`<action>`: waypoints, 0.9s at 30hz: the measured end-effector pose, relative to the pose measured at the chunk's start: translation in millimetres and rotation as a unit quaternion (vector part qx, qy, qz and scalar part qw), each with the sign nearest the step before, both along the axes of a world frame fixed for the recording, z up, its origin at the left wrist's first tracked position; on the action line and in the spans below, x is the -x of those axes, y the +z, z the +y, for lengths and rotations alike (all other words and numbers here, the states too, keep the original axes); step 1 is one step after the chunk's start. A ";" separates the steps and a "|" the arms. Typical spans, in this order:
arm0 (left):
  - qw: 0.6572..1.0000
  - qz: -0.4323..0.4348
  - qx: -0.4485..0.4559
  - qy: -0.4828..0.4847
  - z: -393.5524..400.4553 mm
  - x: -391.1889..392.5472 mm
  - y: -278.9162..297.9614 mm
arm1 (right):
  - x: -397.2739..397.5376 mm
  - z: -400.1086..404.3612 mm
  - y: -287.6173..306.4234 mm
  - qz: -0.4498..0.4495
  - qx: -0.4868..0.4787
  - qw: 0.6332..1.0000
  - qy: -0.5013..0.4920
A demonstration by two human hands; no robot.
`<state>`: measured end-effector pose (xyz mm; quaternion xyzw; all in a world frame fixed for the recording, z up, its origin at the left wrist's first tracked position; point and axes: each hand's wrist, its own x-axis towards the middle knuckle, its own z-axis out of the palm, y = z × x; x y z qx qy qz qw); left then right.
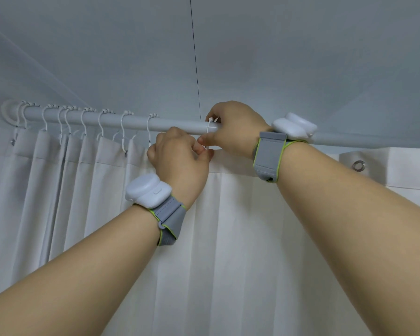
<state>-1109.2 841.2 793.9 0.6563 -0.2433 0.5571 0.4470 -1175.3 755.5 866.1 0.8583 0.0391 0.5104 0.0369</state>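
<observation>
Right hand is pinching a white curtain hook where it's looping over the curtain rod, with fingertips closing on the hook's lower leg. Left hand is sitting just below and to the left, fingers curling in at the top hem of the shower curtain. It's probably gripping the hem right at the hook, but the knuckles are hiding the contact.

The two hands are meeting fingertip to fingertip under the rod. To their left a row of hung hooks is crowding the rod up to the wall mount, with the curtain bunching in folds beneath.

Right of the grip, the rod is running bare behind the right wrist tracker. The curtain's unhung top edge is sagging below it, one free grommet showing. The ceiling is sitting close above the rod.
</observation>
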 end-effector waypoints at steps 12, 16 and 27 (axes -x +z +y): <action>1.000 -0.007 -0.011 -0.007 4.4 3.0 -0.7 | 7.2 2.5 6.1 0.050 0.027 0.998 -0.030; 0.997 -0.064 -0.028 0.027 16.6 3.1 -14.4 | 7.4 2.5 -16.4 -0.014 0.037 0.999 -0.003; 0.999 -0.036 -0.015 0.027 64.0 -21.5 -105.2 | -41.0 8.8 -176.7 -0.236 -0.160 0.923 0.260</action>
